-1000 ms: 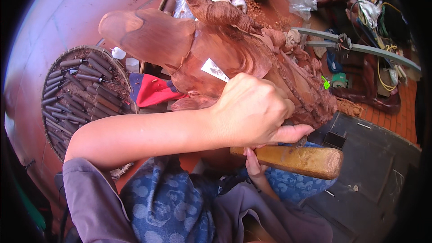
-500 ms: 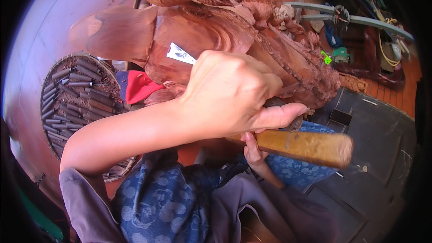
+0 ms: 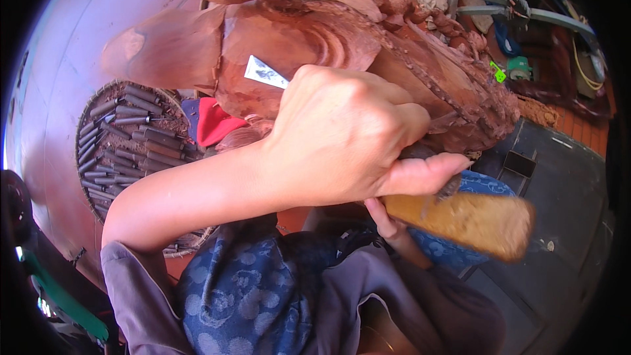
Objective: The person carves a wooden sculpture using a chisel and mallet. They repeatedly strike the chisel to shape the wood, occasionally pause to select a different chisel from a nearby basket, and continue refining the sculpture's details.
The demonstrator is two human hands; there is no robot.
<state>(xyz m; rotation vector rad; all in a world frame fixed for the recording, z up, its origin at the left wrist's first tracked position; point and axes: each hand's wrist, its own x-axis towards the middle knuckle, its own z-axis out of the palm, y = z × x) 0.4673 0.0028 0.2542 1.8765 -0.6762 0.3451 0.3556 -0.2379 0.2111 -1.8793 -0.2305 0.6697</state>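
Note:
My left hand is closed around a chisel, its thumb lying along the dark handle. The chisel's shiny flared blade rests on or just over a large reddish-brown wood carving with curved grooves. Lower down, my right hand is partly hidden behind my left hand and a yellow-brown wooden mallet. Its visible fingers grip the mallet from below. The mallet's top edge lies close to the chisel's handle end; whether they touch I cannot tell.
A round woven basket at the left holds many dark-handled tools. Beside it lies a red and blue cloth. A dark panel is at the right. Grey metal bars and a green object sit at the far right.
The whole view has shifted, so most things sit slightly farther right. The mallet's right end tilts a little lower. Both hands keep their grips.

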